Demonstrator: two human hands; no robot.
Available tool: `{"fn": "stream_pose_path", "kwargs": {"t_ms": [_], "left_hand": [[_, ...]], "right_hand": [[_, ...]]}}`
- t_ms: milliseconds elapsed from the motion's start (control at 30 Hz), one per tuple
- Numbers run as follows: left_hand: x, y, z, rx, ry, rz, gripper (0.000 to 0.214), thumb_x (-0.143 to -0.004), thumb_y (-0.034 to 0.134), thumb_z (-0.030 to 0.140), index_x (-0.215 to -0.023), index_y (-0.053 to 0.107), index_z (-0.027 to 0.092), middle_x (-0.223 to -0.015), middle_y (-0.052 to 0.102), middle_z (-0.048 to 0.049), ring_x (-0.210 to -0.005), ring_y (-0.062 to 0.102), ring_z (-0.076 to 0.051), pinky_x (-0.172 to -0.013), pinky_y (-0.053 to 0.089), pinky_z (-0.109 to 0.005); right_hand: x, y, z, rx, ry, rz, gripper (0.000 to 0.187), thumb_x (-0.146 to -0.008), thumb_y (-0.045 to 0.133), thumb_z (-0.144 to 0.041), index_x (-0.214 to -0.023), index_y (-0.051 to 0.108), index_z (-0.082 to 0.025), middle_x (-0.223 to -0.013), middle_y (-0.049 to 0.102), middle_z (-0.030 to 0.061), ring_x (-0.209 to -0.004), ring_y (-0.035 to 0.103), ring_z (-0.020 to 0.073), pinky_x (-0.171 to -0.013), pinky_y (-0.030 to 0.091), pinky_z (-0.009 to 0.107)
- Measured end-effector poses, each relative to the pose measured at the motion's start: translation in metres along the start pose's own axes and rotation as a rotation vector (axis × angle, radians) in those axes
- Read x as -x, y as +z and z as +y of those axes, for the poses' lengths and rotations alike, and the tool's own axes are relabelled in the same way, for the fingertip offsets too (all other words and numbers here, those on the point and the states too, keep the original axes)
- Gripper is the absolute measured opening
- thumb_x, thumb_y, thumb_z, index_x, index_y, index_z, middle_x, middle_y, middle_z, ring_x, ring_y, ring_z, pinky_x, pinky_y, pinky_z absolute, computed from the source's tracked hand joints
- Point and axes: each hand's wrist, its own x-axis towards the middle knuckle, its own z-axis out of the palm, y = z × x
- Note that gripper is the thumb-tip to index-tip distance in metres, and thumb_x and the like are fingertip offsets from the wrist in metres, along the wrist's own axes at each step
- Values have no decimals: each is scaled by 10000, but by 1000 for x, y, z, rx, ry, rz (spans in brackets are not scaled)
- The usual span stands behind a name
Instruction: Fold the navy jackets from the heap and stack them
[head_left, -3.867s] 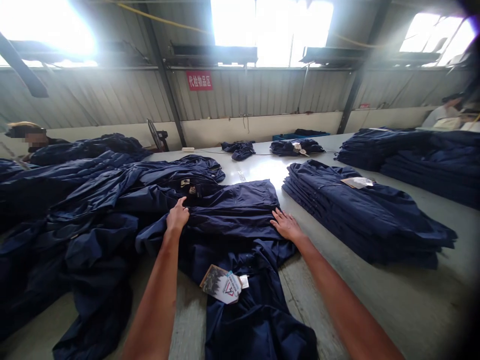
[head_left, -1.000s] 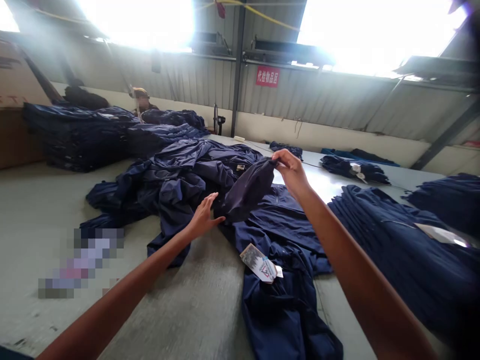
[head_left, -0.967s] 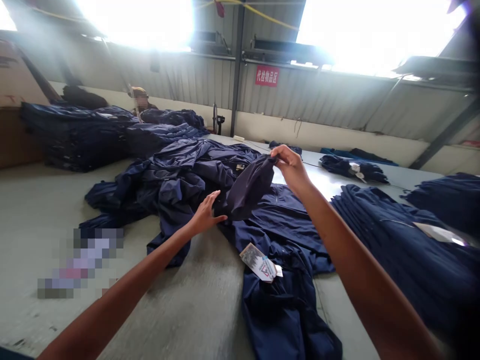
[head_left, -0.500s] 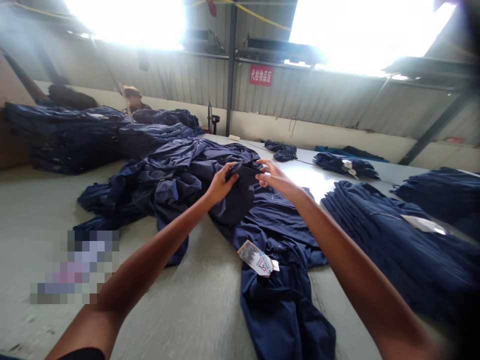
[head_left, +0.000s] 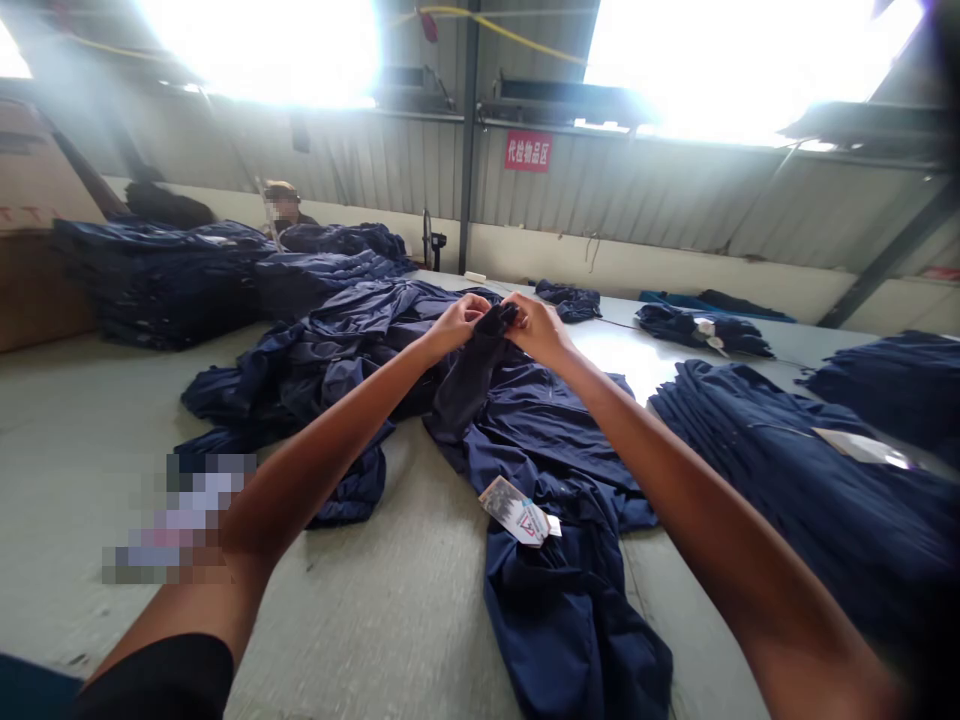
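A navy jacket [head_left: 555, 430] lies spread on the table in front of me, with a long part of it, which looks like a sleeve, running toward me. My left hand [head_left: 456, 324] pinches a raised dark edge of this jacket. Close beside it, my right hand [head_left: 538, 330] is closed on the same edge from the right; some fingertips are hidden by the cloth. Below the hands, the lifted dark fabric hangs down onto the rest of the garment. A printed hang tag [head_left: 517, 512] rests on the jacket, nearer to me.
Loose navy garments [head_left: 322, 350] are heaped to the left. Behind them rises a tall folded pile [head_left: 165, 290] near a cardboard box [head_left: 45, 290]. Stacked garments [head_left: 795, 470] stand at the right on the pale table [head_left: 360, 620]. A person [head_left: 283, 205] is at the far left.
My right hand has moved left and closed on the fabric beside my left hand. The broad lifted panel is now gathered narrower and held slightly higher. The view has shifted a little.
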Motion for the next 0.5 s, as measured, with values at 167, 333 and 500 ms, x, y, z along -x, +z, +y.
{"fn": "stream_pose_path", "kwargs": {"t_ms": [167, 333, 500], "left_hand": [[74, -22, -39, -318, 224, 360, 287, -1023, 542, 459, -1153, 591, 208, -1183, 646, -89, -1039, 619, -188, -947, 523, -342], [162, 4, -114, -478, 114, -5, 775, -829, 790, 557, -1444, 460, 220, -1383, 572, -155, -1248, 604, -314, -1087, 494, -498], [184, 32, -151, -524, -97, 66, 763, -819, 686, 172, -1511, 369, 224, -1487, 538, -140, -1373, 553, -298, -1161, 454, -484]], "right_hand": [[-36, -36, 17, -328, 168, 293, 368, -796, 773, -405, -1085, 653, -211, -845, 680, -2, -746, 668, 183, -690, 585, 337], [-59, -75, 17, -379, 88, 389, 463, -825, 770, -527, -1140, 681, -199, -999, 724, 50, -940, 708, 229, -784, 605, 365], [-22, -94, 24, -566, 236, 205, 436, -689, 890, -408, -1034, 685, -239, -880, 709, -13, -787, 679, 167, -698, 579, 304]]}}
